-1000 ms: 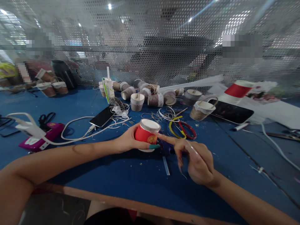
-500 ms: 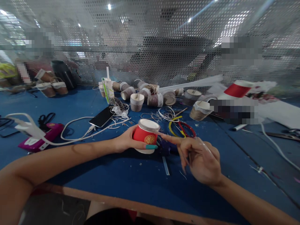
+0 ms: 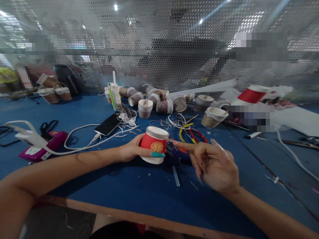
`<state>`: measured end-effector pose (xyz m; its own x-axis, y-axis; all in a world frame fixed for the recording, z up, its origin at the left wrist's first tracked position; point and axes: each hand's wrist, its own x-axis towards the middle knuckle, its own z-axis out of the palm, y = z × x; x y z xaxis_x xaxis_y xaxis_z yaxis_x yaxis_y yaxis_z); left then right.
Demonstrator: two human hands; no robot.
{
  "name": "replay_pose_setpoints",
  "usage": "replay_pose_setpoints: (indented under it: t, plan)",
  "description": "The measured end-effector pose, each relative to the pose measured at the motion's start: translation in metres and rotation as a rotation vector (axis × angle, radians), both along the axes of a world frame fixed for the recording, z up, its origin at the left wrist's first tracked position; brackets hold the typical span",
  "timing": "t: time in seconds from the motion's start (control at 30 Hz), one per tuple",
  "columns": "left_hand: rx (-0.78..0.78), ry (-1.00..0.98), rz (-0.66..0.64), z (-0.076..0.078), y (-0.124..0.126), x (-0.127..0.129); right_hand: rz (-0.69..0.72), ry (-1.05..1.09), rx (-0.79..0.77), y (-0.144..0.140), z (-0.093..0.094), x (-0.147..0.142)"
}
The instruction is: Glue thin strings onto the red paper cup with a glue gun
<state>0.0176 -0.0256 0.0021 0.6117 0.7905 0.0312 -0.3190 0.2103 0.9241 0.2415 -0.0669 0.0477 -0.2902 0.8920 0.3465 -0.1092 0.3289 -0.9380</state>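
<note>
My left hand (image 3: 133,151) grips a small red paper cup (image 3: 153,144) with a gold emblem, held upside down just above the blue table (image 3: 119,186). Its white rim points down. My right hand (image 3: 214,164) is beside the cup on the right, palm turned up, fingers loosely curled and holding nothing. Its index fingertip reaches toward the cup's upper right edge; whether it touches is unclear. A purple tool (image 3: 178,156) lies on the table behind the cup, partly hidden.
Several twine-wrapped cups (image 3: 159,101) lie at the back by a perforated screen. A phone (image 3: 108,123) on a white cable, yellow and red loops (image 3: 193,136), a magenta box (image 3: 41,147), scissors (image 3: 48,126) and a juice carton (image 3: 115,94) lie around. Other people sit behind the screen.
My left hand has turned the cup, bringing the gold emblem to the front. My right hand rolled palm up and drifted slightly right, its fingers curling.
</note>
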Motion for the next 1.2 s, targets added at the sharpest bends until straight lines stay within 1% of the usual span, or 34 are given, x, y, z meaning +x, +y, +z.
replay_pose_setpoints:
  t: [0.1,0.3,0.4,0.47,0.63,0.77,0.93,1.03,1.1,1.2]
  plan:
    - [0.039,-0.021,-0.055,0.000,0.001,0.000,-0.003,-0.024,0.019,-0.001,-0.002,0.000]
    - [0.064,0.025,-0.027,0.000,0.002,0.001,0.125,-0.082,0.104,0.001,-0.011,0.003]
    - [0.062,0.029,-0.037,0.001,0.002,0.000,0.178,-0.109,0.108,0.001,-0.012,0.004]
    - [0.061,0.031,-0.052,0.001,0.002,-0.001,0.187,-0.108,0.097,0.001,-0.011,0.004]
    - [0.059,0.059,-0.074,0.000,0.001,-0.003,0.170,-0.062,0.024,0.002,-0.009,0.002]
    - [0.019,0.038,-0.079,0.000,0.001,-0.004,0.156,-0.047,-0.019,0.002,-0.008,0.002]
    - [-0.032,-0.022,-0.105,-0.001,0.002,-0.005,0.140,-0.025,-0.030,0.004,-0.005,0.001]
    - [-0.050,-0.033,-0.109,-0.002,0.003,-0.005,0.107,0.017,-0.046,0.007,-0.003,0.001]
    - [-0.055,-0.024,-0.097,-0.002,0.003,-0.003,0.051,0.075,-0.012,0.007,-0.004,0.002]
    - [-0.056,0.012,-0.030,0.001,0.001,0.000,-0.033,0.145,0.098,0.004,-0.007,0.006]
